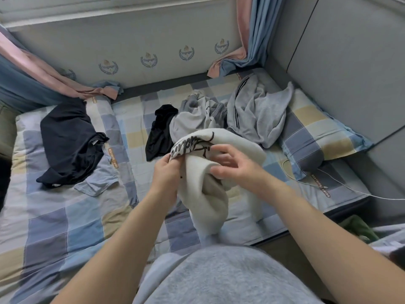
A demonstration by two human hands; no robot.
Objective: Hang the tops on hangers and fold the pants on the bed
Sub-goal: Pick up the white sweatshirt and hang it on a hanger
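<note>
Left hand point(166, 173), right hand point(237, 170) — gripping cream top point(207, 194), clothes point(256, 115) on bed point(54, 216)

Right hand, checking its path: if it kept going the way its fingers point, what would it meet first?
The white top, already between the right hand's thumb and fingers; past that fold, probably the left hand.

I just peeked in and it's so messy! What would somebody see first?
First, the white garment with black lettering, held up in the middle: the left hand pinches its printed edge and the right hand touches its folds. Behind it a heap of grey clothes lies on the checked bed, with a dark garment spread out at the left.
</note>
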